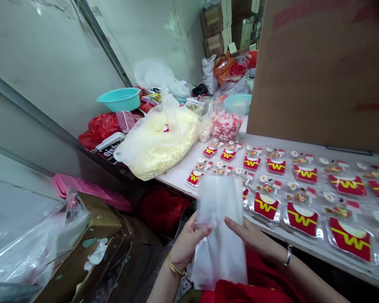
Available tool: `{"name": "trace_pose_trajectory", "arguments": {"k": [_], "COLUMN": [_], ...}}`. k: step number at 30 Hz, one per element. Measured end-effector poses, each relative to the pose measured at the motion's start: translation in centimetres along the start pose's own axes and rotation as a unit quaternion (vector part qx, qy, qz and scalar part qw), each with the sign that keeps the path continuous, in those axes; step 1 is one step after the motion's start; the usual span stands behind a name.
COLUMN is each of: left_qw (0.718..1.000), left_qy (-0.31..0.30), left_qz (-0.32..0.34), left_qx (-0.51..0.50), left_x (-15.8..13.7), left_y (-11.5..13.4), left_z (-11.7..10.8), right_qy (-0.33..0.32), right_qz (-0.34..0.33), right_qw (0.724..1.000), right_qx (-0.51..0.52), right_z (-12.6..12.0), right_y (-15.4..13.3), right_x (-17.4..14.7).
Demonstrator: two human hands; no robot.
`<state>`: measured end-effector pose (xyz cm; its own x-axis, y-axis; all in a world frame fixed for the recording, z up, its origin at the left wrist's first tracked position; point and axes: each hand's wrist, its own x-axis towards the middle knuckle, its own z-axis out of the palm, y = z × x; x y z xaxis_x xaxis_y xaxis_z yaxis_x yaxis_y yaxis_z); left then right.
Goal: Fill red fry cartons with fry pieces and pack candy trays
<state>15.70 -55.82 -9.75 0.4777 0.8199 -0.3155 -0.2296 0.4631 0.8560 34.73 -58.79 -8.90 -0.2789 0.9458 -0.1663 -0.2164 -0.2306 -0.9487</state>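
Observation:
Both hands have hold of a stack of translucent plastic bags (221, 227) in front of my lap. My left hand (191, 237) pinches its left edge, thumb on top. At the right edge is my right hand (249, 235), its thumb lying over the front and its other fingers hidden behind. The stack is slightly blurred and its upper end overlaps the table edge. Just beyond it, rows of clear packs with red pouches bearing a yellow zigzag (266, 206) lie on the white table (177, 176), small food-shaped pieces above each pouch.
A large bag of pale yellow pieces (161, 143) sits at the table's left, beside a clear bag of pink and white pieces (226, 124). A turquoise basin (120, 99) stands behind. A big cardboard sheet (318, 75) rises at right; an open carton (97, 223) is lower left.

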Motion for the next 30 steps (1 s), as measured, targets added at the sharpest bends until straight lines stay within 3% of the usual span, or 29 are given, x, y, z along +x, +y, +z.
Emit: {"name": "trace_pose_trajectory", "arguments": {"k": [3,5,6,9,13,15,18,20,23,30], "left_qw": [0.99,0.973,0.962,0.934,0.904,0.892,0.888,0.884,0.878,0.89], "left_qy": [0.137,0.226,0.264,0.342,0.39,0.403,0.409,0.416,0.418,0.371], "left_qz": [0.02,0.046,0.062,0.094,0.093,0.083,0.056,0.046,0.036,0.014], "left_qx": [-0.038,-0.033,-0.019,0.05,0.148,0.187,0.205,0.207,0.228,0.265], "left_x": [0.2,-0.4,-0.9,-3.4,-6.9,-8.0,-8.8,-9.0,-8.9,-7.6], "left_y": [1.0,2.0,2.6,4.2,5.6,5.7,5.5,5.3,5.4,5.2], "left_z": [-4.2,-7.8,-9.6,-14.6,-18.5,-19.4,-20.1,-20.3,-20.4,-20.7], "right_qy": [-0.084,-0.069,-0.037,-0.04,-0.18,-0.236,-0.279,-0.294,-0.313,-0.324], "right_qz": [-0.076,-0.11,-0.134,-0.18,-0.116,-0.084,-0.077,-0.092,-0.127,-0.161], "right_qw": [0.985,0.965,0.942,0.813,0.653,0.599,0.541,0.517,0.503,0.523], "right_qx": [-0.13,-0.229,-0.305,-0.553,-0.726,-0.761,-0.79,-0.799,-0.796,-0.772], "right_z": [-1.2,-2.3,-2.9,-4.1,-4.5,-4.4,-4.3,-4.4,-4.6,-5.7], "right_y": [-1.5,-2.2,-2.5,-2.9,-2.4,-1.9,-1.0,-0.6,-0.7,-1.2], "right_x": [5.1,9.8,12.4,20.2,27.7,29.8,31.4,32.0,32.1,29.9]}}
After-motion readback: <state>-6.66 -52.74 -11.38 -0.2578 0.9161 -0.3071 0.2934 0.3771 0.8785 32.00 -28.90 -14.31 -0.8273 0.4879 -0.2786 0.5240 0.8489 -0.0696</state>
